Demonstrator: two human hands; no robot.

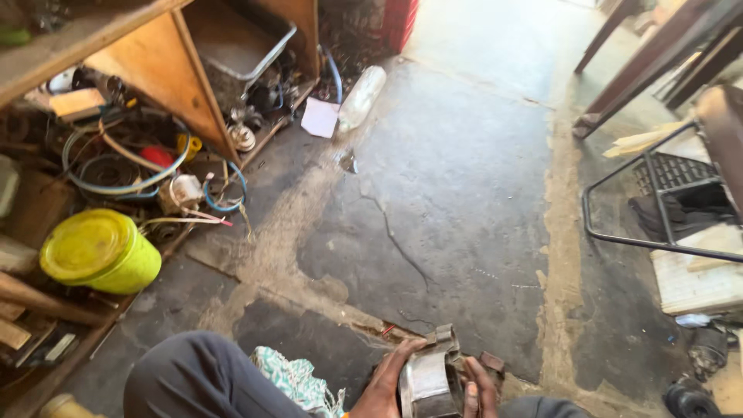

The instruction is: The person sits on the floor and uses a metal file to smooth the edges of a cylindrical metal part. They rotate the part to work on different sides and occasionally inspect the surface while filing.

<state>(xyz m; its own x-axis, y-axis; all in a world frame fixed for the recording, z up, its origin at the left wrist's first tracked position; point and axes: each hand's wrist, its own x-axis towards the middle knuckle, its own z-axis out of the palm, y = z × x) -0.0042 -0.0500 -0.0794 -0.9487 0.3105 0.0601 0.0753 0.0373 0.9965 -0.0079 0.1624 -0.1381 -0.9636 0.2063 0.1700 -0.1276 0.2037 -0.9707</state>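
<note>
At the bottom edge of the view both my hands hold a grey metal housing (429, 379), a round cast part with a bracket on top. My left hand (385, 381) wraps its left side, fingers curled over the rim. My right hand (478, 387) presses against its right side, fingers closed on it. A small dark rusty piece (492, 361) shows just beyond my right hand. My knee in dark trousers (197, 375) is at the lower left, with a green-and-white patterned cloth (294, 381) beside it.
A wooden shelf unit (166, 73) at left is stuffed with hoses, wires, metal parts and a yellow lidded tub (99, 251). A clear plastic bottle (361, 97) and white paper lie by it. Cracked concrete floor (457, 193) spreads ahead. A metal frame (658, 201) and wooden legs stand at right.
</note>
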